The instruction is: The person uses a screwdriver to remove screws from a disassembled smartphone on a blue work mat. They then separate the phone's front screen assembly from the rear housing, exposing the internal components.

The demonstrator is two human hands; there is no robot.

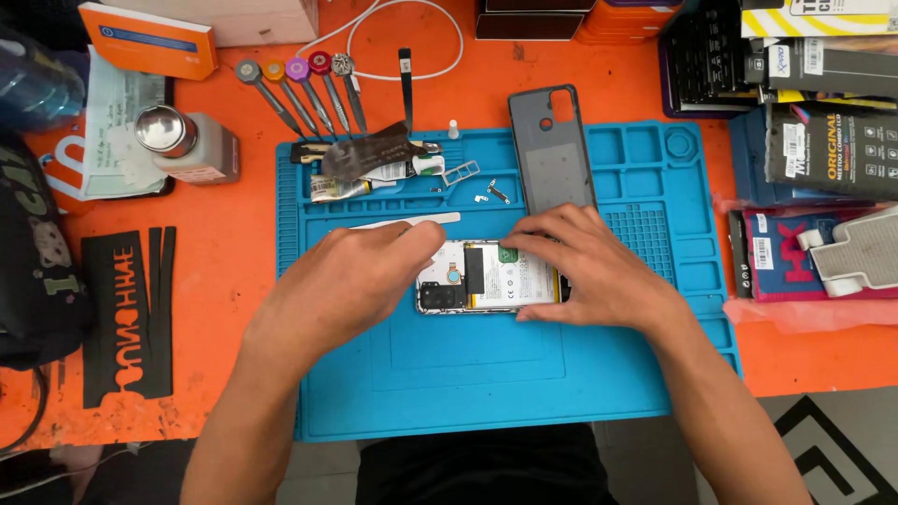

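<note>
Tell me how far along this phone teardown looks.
Done: back cover is off, lying on the blue mat; small brackets sit loose. In hand: left hand and right hand rest on the opened phone. Left: battery and camera module still inside.

Opened phone (486, 277), battery and circuitry exposed, lies flat on blue mat (468, 374)

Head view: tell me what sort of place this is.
Most likely a phone repair bench. An opened phone lies on a blue repair mat, its removed back cover beside it, and a row of precision screwdrivers rests on the orange table.
</note>
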